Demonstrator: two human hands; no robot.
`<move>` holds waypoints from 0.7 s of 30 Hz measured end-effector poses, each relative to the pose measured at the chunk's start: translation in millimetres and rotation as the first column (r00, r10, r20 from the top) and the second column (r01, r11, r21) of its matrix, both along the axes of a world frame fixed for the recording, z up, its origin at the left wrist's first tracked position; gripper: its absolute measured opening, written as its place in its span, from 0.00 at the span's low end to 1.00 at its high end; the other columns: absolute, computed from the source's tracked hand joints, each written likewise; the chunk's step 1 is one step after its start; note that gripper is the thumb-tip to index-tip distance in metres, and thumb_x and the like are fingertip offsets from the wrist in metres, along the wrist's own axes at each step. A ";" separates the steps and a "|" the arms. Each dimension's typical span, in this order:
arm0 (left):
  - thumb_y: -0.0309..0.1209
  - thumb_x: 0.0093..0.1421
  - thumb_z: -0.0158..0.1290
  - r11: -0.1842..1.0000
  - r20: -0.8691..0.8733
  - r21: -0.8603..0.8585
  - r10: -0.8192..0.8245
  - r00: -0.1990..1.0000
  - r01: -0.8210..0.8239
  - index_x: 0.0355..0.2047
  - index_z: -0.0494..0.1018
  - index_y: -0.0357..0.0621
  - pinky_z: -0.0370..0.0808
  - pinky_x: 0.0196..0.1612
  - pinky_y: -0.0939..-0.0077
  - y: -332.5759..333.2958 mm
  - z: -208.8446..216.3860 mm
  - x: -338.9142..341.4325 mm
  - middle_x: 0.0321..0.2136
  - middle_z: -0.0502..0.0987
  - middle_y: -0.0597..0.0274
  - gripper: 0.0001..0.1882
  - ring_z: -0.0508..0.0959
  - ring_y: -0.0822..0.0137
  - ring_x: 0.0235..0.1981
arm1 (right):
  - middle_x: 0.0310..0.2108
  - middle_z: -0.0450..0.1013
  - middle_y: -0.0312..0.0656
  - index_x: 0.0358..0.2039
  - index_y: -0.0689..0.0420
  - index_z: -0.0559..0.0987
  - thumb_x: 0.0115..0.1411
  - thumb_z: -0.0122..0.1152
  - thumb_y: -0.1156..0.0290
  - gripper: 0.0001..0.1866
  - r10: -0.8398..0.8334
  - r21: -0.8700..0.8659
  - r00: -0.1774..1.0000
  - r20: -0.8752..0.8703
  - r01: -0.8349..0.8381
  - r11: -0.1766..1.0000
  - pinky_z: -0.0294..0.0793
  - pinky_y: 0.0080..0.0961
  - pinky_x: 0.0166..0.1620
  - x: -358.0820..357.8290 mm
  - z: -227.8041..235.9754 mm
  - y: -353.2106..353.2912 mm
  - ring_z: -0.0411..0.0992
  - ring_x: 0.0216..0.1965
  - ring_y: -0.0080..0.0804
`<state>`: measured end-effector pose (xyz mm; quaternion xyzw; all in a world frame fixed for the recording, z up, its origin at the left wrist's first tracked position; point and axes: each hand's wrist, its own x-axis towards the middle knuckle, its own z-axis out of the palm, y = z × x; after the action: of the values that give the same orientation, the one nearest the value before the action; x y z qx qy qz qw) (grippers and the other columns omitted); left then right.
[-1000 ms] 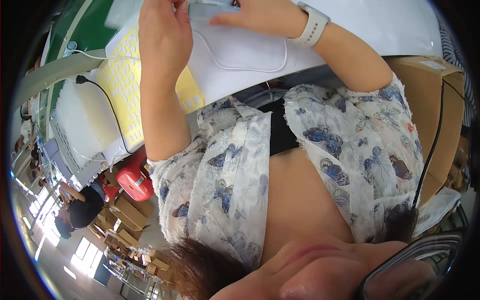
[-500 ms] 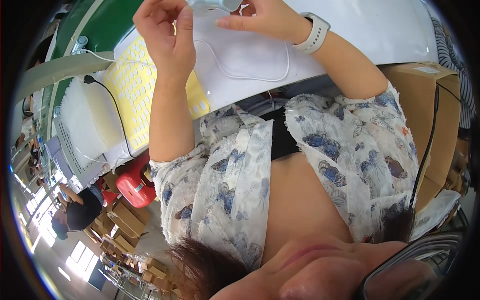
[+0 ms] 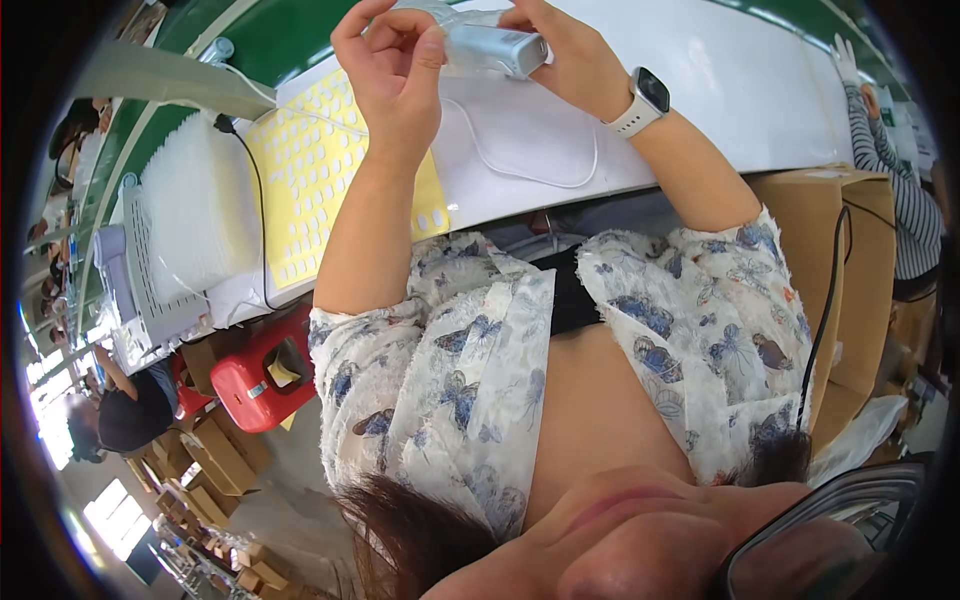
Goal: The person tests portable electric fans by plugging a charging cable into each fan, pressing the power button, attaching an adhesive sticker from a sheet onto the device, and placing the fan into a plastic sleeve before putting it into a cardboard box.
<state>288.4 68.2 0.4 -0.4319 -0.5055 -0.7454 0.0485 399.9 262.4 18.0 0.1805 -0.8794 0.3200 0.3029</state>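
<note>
Between my hands, at the top of the head view, is a light-blue, block-shaped device (image 3: pixel 497 48) with a small dark opening in its right end. Clear, crinkled plastic, like a thin bag, shows around its left part. My left hand (image 3: pixel 395 75) is closed, thumb and fingers pinching at the left side of the plastic. My right hand (image 3: pixel 580 65) is closed around the right end from behind, its fingers partly hidden by the device. Below them a yellow sheet (image 3: pixel 432 190) with rows of white oval stickers lies on the white table (image 3: pixel 690 120).
A white cable (image 3: pixel 490 160) loops over the table. Left of the sheet, a stack of clear plastic bags (image 3: pixel 195 205) stands in a grey perforated tray (image 3: pixel 140 245), with a black cable (image 3: pixel 262 190) alongside. A red stool (image 3: pixel 245 385) and an open cardboard box (image 3: pixel 850 270) flank me. Co-workers sit either side.
My view has shifted, so hands and table appear lower and more of the device shows. My right wrist has turned, bringing the watch face into sight. Both hands stay at the device.
</note>
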 end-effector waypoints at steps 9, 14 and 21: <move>0.18 0.68 0.50 0.945 0.223 0.326 -0.109 0.969 0.032 0.61 0.53 0.41 0.77 0.41 0.72 -12.7 11.9 -14.6 0.41 0.75 0.52 0.25 0.76 0.67 0.38 | 0.34 0.75 0.46 0.61 0.56 0.75 0.54 0.68 0.85 0.32 0.119 0.164 0.963 -0.240 -0.081 0.983 0.76 0.35 0.38 6.1 67.7 -0.3 0.76 0.35 0.46; 0.22 0.68 0.52 0.948 0.193 0.309 -0.139 0.971 0.074 0.61 0.56 0.41 0.76 0.39 0.71 -9.8 23.5 -5.4 0.41 0.76 0.54 0.25 0.75 0.68 0.38 | 0.33 0.74 0.45 0.48 0.58 0.80 0.54 0.69 0.85 0.20 0.059 0.169 0.951 -0.302 -0.007 0.986 0.74 0.32 0.36 7.0 84.6 3.9 0.75 0.32 0.42; 0.29 0.67 0.55 0.995 0.473 -0.029 0.098 0.876 -0.096 0.60 0.59 0.41 0.76 0.38 0.73 5.9 -5.6 -32.5 0.40 0.76 0.58 0.24 0.76 0.69 0.37 | 0.31 0.72 0.45 0.37 0.61 0.79 0.55 0.69 0.82 0.10 -0.052 0.035 0.915 -0.401 0.072 0.997 0.73 0.30 0.36 6.1 96.2 29.0 0.73 0.32 0.40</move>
<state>255.9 74.1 -5.2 -0.2109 -0.5248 -0.8237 -0.0401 406.0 291.3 114.2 0.2216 -0.8117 0.2451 0.4816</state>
